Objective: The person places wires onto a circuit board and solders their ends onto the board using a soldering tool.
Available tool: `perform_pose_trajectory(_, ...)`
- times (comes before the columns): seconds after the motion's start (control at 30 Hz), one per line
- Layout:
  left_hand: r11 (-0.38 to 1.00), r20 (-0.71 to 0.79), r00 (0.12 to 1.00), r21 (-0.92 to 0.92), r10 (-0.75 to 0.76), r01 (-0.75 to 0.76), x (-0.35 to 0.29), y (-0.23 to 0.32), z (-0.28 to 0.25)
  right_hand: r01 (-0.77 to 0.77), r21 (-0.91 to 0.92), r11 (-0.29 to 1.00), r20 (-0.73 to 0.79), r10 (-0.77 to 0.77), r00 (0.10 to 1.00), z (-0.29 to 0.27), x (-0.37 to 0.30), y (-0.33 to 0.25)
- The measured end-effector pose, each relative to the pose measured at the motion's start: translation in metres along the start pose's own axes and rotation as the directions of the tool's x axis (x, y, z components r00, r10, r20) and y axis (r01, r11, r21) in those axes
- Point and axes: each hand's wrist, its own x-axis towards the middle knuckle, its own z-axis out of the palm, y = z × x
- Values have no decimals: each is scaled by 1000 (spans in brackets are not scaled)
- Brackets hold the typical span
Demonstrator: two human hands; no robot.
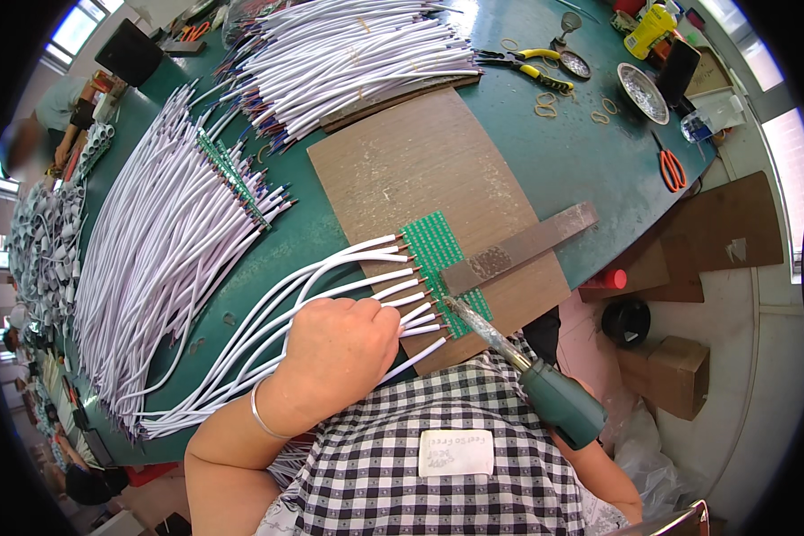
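Note:
My left hand (344, 348) is closed over several white cables (330, 257), fingers curled down around one or more of them. The cables' bare brown ends meet the left edge of a green circuit board (427, 243). A soldering iron (561, 402) with a dark green handle slants in from the lower right, its tip at the board beside the cable ends. My right forearm (603, 473) reaches up to the iron; the handle hides most of that hand, which grips it. A flat metal bar (523, 248) lies across the board, on a brown wooden panel (411, 152).
Bundles of white cables (165, 259) cover the left of the green table (590, 152), with more cables (357, 62) at the back. Yellow-black pliers (531, 67), a metal dish (643, 92) and orange-handled scissors (670, 170) lie at the right. Another person (58, 112) works at far left.

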Motion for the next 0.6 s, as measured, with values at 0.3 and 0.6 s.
perform_pose_trajectory(0.3, 1000, 20, 1000, 17, -5, 5, 1, 0, -1, -45, 67, 997, 65, 41, 997, 3, -4, 9)
perform_pose_trajectory(0.6, 998, 24, 1000, 68, 6, -7, 1, 0, -1, -204, 486, 850, -77, 275, 958, 13, -10, 0)
